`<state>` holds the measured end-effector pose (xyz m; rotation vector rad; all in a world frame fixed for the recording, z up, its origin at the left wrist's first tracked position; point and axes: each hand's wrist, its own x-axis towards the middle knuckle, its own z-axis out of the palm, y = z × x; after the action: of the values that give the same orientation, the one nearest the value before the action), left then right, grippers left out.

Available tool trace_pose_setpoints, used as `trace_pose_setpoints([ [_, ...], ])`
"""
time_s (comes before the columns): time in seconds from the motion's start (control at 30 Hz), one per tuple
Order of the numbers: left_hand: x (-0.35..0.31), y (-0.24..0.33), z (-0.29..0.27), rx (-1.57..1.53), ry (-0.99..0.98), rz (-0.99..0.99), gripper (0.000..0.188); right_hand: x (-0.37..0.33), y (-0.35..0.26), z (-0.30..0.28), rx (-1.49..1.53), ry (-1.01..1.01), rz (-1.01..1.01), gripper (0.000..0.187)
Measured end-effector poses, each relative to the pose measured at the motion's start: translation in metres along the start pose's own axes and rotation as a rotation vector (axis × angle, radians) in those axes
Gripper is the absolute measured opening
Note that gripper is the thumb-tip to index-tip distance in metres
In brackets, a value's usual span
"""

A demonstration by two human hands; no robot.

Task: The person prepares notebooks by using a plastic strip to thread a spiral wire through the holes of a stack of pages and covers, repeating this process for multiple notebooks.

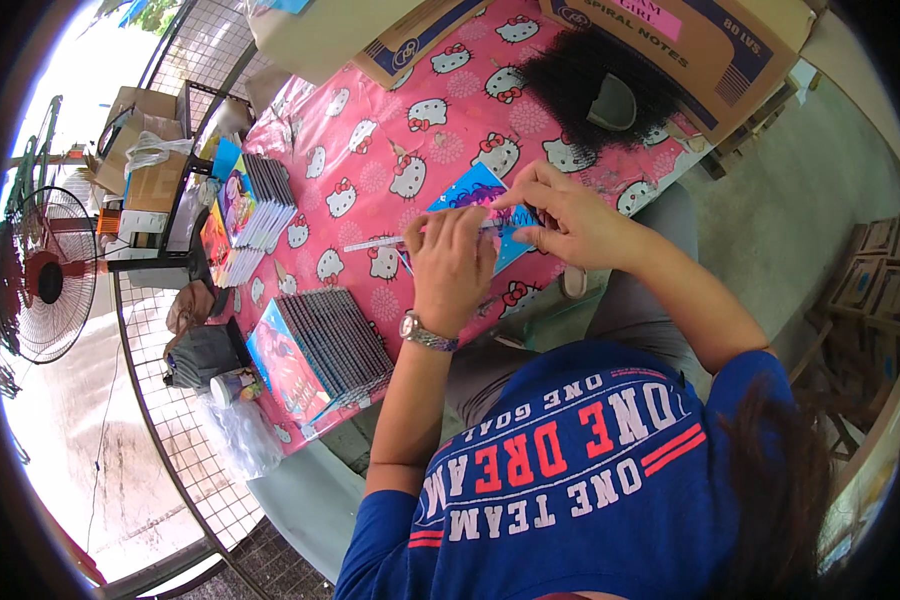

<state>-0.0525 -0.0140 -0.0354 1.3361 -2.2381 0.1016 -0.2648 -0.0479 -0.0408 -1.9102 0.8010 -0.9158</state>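
Observation:
A spiral notebook (478, 187) with a blue, purple and pink cover lies tilted on the pink table in front of me. My left hand (450, 262), a watch on its wrist, is over its near left side, fingers bent and closed around a thin white strip (372, 243). The strip sticks out to the left of the hand. My right hand (570, 222) is at the notebook's right side, index finger and thumb closed on the dark spiral coil (543, 217) along its edge. My fingers partly cover the notebook.
Notebook stacks stand at the near left (322, 345) and far left (255, 215). A heap of thin black strands (570, 85) holds a grey rounded piece (612, 104). A cardboard box (690, 60) stands behind it. At left are a fan (48, 275) and a clear plastic bag (235, 435).

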Motion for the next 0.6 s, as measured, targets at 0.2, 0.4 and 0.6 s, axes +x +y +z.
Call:
trace_pose_setpoints([
  [0.2, -0.001, 0.003, 0.001, -0.038, -0.056, 0.048, 0.024, 0.001, -0.030, -0.002, -0.163, -0.039, 0.111, 0.028],
  [0.4, -0.007, -0.006, -0.007, -0.157, -0.117, 0.038, 0.020, 0.036, 0.036, -0.033, -0.168, -0.057, 0.297, 0.034],
  [0.6, -0.017, 0.000, -0.004, 0.097, -0.018, -0.056, 0.024, 0.024, 0.166, -0.126, -1.055, -0.138, 0.378, 0.047],
])
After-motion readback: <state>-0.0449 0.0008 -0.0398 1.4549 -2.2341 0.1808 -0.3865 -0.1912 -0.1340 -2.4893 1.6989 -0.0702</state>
